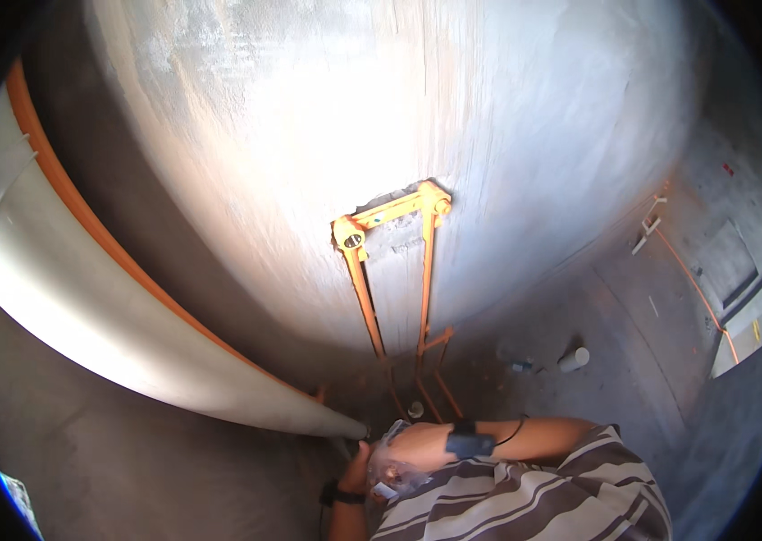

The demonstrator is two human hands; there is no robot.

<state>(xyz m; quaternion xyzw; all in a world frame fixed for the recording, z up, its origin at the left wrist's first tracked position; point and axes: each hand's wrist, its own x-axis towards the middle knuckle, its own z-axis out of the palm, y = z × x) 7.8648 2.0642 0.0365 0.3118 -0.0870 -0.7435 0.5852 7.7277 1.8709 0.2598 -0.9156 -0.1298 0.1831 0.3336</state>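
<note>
Low in the picture, my right hand (406, 451), a black device strapped at its wrist, is closed on a crumpled clear plastic bag (399, 478) against my striped shirt (525, 487). Just left of it, my left hand (358, 467), with a black wrist strap, is partly hidden behind the bag, its fingers curled on something I cannot make out. Both hands are near the lower end of a long white pipe (173, 361), which runs down from the upper left with an orange pipe (83, 198) along it.
A plastered wall (534, 162) has orange pipes (426, 279) with fittings set in a recess, running down to the grey floor (624, 397). A white cylinder (574, 359) lies on the floor. An orange line (696, 293) and small white fittings (647, 234) are at the right.
</note>
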